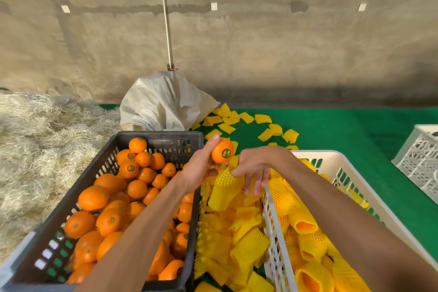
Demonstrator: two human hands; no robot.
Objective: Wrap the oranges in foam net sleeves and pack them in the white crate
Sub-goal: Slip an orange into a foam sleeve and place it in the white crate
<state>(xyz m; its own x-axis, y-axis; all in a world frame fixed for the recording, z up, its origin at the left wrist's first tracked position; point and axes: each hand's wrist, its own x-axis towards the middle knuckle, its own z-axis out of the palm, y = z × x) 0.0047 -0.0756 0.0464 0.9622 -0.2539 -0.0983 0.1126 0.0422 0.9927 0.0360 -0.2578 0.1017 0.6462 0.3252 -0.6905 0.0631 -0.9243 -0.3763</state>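
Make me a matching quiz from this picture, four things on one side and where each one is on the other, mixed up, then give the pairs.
Things:
1. orange
2. black crate
3. white crate
4. sack

Places:
A. right of the sleeve pile, holding wrapped fruit
B. against the wall, behind the black crate
C. held up in the left hand
D. left of the sleeve pile, full of bare oranges

Pairs: 1-C, 2-D, 3-A, 4-B
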